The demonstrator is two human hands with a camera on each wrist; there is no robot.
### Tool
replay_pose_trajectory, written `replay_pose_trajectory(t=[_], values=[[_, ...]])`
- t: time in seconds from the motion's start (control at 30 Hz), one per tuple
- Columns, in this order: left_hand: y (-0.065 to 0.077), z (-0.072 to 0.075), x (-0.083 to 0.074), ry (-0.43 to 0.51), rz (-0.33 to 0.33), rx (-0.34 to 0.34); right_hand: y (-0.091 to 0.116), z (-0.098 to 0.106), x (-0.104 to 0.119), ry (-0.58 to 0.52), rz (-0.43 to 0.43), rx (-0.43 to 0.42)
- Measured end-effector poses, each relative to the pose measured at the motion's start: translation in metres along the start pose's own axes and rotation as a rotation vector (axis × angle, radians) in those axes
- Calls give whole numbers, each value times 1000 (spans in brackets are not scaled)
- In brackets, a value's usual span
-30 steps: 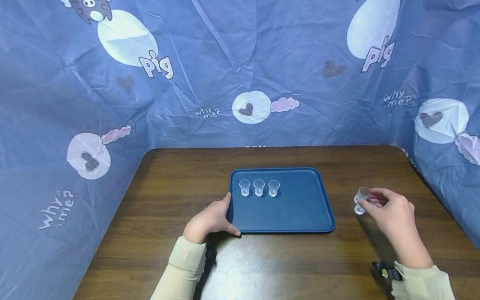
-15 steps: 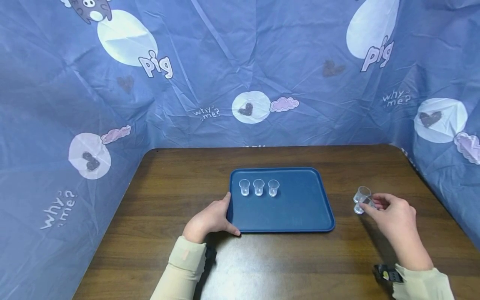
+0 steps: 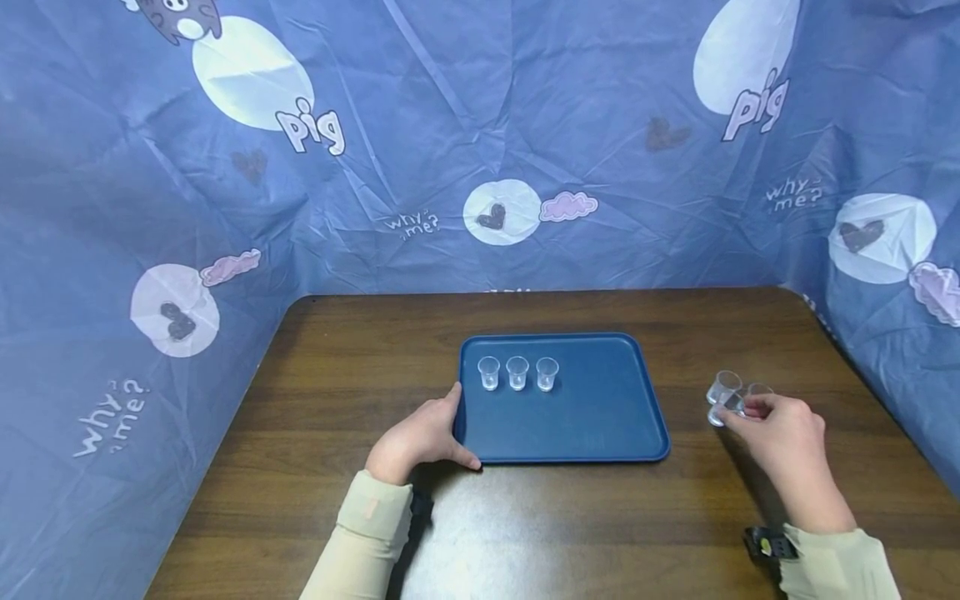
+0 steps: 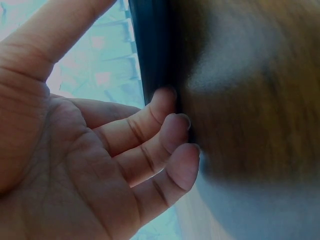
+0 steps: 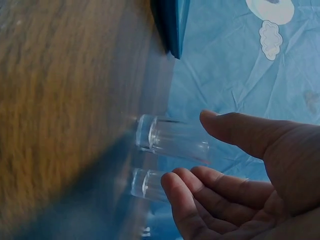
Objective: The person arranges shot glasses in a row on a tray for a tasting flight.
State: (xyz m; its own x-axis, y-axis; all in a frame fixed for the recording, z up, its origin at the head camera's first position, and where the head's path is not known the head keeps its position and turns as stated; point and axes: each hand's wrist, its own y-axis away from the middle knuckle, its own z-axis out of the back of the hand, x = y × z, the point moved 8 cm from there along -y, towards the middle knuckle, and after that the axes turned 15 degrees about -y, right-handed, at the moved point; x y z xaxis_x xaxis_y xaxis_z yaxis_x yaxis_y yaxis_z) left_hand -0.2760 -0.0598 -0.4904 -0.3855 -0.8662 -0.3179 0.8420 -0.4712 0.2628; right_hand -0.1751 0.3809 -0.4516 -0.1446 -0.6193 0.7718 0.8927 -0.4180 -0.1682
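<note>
**Tray point(image 3: 600, 421) beside your left hand point(image 3: 416, 437), front cup point(image 5: 175, 136) in your right hand point(image 3: 783, 433)**

Around you hangs a crumpled blue cloth point(image 3: 480, 100), printed with hearts, clouds and a pig drawing at upper left. On it you can read "pig" twice, near the top left and top right, and "why me?" three times: at left, in the middle and at right. A line of print behind the back edge of the desk point(image 3: 360, 350) is cut off.

On the brown wooden desk your blue tray lies flat, carrying three clear cups point(image 3: 517, 372) in an upright row toward its back left.

Your left arm, in a pale sleeve point(image 3: 360, 533), reaches in from the front. That hand spreads around the tray's near left corner, thumb along the front edge, fingers slightly bent against the left side, clasping nothing.

Your right arm comes in from the front right, a black wrist device point(image 3: 772, 544) at the cuff. Those fingers bend around the front cup, thumb opposite, grasping it near the rim; how firmly, you cannot tell. It is upright on the desk's right side, well apart from the tray.

Close by are the back cup point(image 3: 716, 390) and the right cup point(image 5: 150, 184), partly hidden by your fingers. Whether any cup holds liquid is too small to tell.
</note>
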Motion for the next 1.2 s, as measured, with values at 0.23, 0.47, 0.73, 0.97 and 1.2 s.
replay_pose_trajectory(t=[0.23,0.47,0.73,0.97,1.2], values=[[-1,-1,0,0,2,3,0,-5,-6,19,1,6],[0,-1,-1,-2,6,10,-2,-8,-8,29,34,9],[1,0,0,0,3,8,-3,-13,-10,28,0,20],[1,0,-1,2,8,14,-2,-14,-10,27,-48,23],[1,0,-1,0,8,14,0,-13,-1,22,-31,21]])
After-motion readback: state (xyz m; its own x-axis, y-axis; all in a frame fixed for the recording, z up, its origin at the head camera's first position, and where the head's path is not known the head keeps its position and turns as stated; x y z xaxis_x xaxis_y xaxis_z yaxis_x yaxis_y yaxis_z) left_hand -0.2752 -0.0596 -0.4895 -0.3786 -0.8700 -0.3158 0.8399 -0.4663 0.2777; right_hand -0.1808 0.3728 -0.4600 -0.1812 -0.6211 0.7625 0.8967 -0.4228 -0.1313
